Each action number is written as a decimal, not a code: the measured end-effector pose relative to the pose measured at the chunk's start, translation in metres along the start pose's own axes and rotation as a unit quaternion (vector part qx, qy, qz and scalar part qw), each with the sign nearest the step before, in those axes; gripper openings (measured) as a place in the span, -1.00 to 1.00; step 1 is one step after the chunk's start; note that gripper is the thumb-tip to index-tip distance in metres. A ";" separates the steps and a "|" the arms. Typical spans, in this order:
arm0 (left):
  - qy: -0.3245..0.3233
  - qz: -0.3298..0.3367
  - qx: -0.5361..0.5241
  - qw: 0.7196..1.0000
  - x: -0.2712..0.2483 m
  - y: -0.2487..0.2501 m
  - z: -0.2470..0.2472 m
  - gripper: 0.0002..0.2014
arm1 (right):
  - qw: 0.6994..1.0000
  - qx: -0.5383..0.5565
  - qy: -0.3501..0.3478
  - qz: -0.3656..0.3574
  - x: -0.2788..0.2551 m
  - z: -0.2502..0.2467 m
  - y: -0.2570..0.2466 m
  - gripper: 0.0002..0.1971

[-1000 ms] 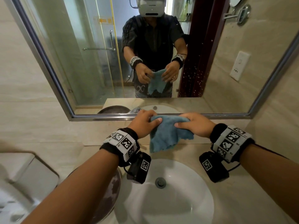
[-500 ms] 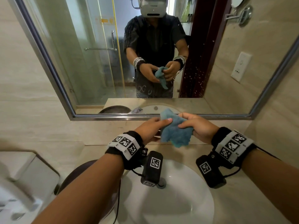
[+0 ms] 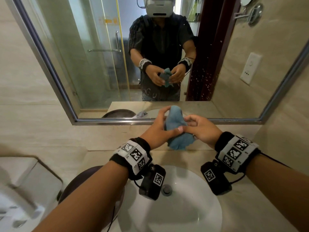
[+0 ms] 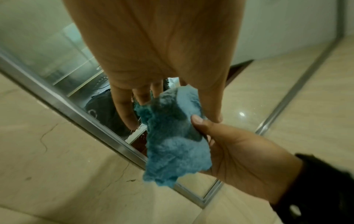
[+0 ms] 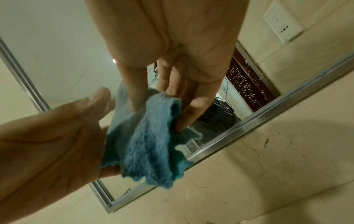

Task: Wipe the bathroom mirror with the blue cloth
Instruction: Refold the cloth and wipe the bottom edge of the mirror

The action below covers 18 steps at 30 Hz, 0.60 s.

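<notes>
Both hands hold the blue cloth (image 3: pixel 177 129) bunched up between them, in the air above the back of the table (image 3: pixel 250 206) and just in front of the lower edge of the mirror (image 3: pixel 87 64). The cloth is crumpled into a loose, upright wad; it does not touch the glass.

The left hand (image 3: pixel 160 129) takes the cloth from the left side. Its fingers (image 4: pixel 122 109) are nearly straight and reach along the far side of the wad, while its thumb lies across the near side, so the cloth sits pinched between them. The right hand (image 3: pixel 202 129) grips from the right: in the right wrist view its fingers (image 5: pixel 193 109) curl into the folds of the cloth (image 5: pixel 151 141), and in the left wrist view its thumb presses on the cloth (image 4: pixel 174 139) close to the tip of the left thumb. The 2 thumbs meet on the near face of the wad.

Each wrist carries a band with black and white markers and a small dark camera block hanging under it.

Below the hands lies a white sink (image 3: pixel 192 215) set into the beige table, with a metal drain (image 3: pixel 167 189) in its basin. A dark round basin (image 3: pixel 80 185) stands left of the sink. The mirror has a metal frame, and water droplets speckle its right part. In the glass appear the person with both hands on the cloth, a glass shower door and a white wall socket.
</notes>
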State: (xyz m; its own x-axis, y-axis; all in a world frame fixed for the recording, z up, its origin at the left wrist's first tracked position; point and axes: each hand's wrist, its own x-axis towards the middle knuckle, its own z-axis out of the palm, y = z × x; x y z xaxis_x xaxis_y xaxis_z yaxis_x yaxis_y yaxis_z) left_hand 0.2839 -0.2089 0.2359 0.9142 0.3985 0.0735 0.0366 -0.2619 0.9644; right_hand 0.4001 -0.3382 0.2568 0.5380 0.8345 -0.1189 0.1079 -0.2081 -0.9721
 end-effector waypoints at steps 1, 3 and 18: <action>0.002 0.021 0.049 0.999 0.001 -0.002 0.001 -0.12 | 1.000 0.004 0.013 0.003 0.002 -0.001 0.001 -0.71; -0.001 0.047 0.153 0.987 0.002 -0.006 0.002 0.00 | 0.999 0.032 0.024 0.008 0.005 -0.004 0.002 -0.66; 0.058 0.074 0.270 0.958 0.067 -0.010 0.004 -0.38 | 0.998 0.002 0.019 -0.068 0.055 -0.046 0.028 -0.75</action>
State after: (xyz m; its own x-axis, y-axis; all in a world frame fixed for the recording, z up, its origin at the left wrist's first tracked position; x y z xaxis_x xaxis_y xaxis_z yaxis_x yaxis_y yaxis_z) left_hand 0.3464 -0.1830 0.2299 0.8756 0.4086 0.2578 0.1416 -0.7272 0.6717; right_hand 0.4708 -0.3218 0.2326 0.5497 0.8351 0.0209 0.1787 -0.0931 -0.9795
